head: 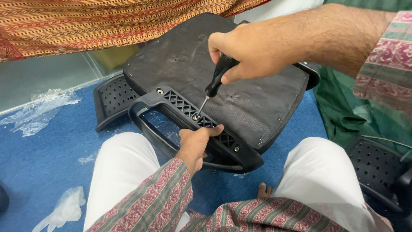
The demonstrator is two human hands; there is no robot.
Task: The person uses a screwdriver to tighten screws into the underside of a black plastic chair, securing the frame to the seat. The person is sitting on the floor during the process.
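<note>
On the blue floor between the person's knees, the upturned chair seat (240, 92) looks stiff and bulky, its rigid armrest bracket (193, 124) pinned under the left hand (195, 144)'s curled fingers while the right hand (249, 53) fist-grips the slim screwdriver (214, 83) on a middle screw (196, 116).

Your black-handled screwdriver (213, 81) tilts down from your right fist, tip in a screw (196, 116) of the black armrest bracket (201, 122) — just above your left thumb.

Blue carpet (43, 159); plastic wrap (36, 112); perhaps glove (64, 208).
</note>
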